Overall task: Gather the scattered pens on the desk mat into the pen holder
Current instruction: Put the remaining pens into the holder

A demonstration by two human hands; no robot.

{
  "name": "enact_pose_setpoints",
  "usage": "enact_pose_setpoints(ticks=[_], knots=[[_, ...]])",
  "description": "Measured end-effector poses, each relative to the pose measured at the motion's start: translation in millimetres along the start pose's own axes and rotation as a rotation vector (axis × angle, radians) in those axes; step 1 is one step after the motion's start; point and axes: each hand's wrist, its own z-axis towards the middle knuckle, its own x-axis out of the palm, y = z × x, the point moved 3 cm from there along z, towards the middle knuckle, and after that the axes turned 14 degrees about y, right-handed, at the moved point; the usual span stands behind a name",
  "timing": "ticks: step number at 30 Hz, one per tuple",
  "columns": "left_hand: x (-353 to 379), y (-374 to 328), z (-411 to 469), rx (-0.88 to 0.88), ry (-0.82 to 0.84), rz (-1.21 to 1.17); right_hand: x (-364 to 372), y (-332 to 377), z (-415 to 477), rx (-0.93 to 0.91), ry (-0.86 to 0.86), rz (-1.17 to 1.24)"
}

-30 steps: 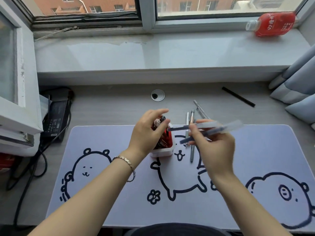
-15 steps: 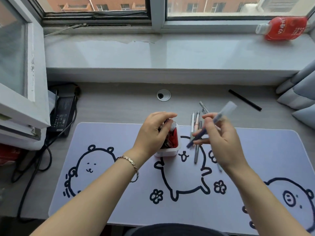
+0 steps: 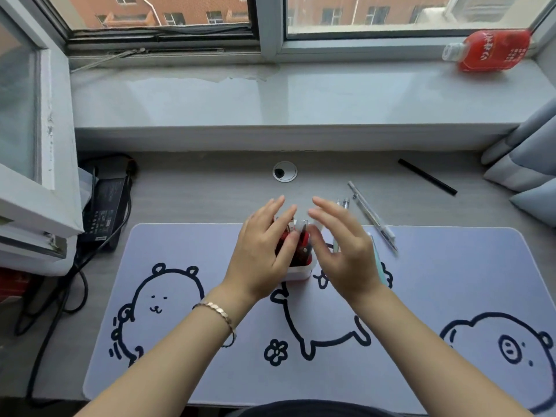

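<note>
Both grips spread around upright pen holder [image 3: 298, 270], pens vertical.

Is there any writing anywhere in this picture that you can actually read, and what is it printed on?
Red bottle lying on the windowsill: white characters on its label, too blurred to read.
Black power adapter at the desk's left: small white print, too small to read.
Desk mat: cartoon animal drawings only, no words.
Nothing else shows writing.
</note>
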Motion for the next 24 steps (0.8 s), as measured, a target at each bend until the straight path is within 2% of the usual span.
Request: enact_pose_setpoints(ticks=[2,4,6,8,9,11,13,15,16,18,21,24], knots=[[5,1,-4,0.012,0.03,-0.048,10,4,-1,-0.094,0.065,0.031],[7,3,-4,0.019,0.046,-0.119,22,2,-5,-0.123,0.16,-0.038],[6,3,-3,0.006,0.047,-0.156,29,-2,-11,-0.096,0.216,-0.14],[4,2,-1,-0.008,0.049,-0.133,24,-2,-15,-0.019,0.262,-0.055],[4,2,-1,-0.01,0.05,-0.101,16,-2,-16,0.043,0.266,0.047],[4,2,-2,-0.016,0.056,-0.015,-5,-9,-22,0.227,0.166,0.176],[5,2,-2,-0.028,0.055,0.057,-27,-39,-35,0.565,0.106,0.123],[6,1,-2,-0.046,0.041,0.058,-35,-73,-53,1.016,0.35,-0.045],[6,0,-2,-0.056,0.038,0.04,-33,-83,-60,1.158,0.489,-0.127],[6,-2,-1,-0.064,0.035,0.001,-22,-92,-62,1.211,0.605,-0.194],[4,-4,-1,-0.067,0.031,-0.031,2,-90,-44,1.15,0.604,-0.19],[3,-3,-1,-0.064,0.045,-0.047,15,-91,-27,1.175,0.599,-0.113]])
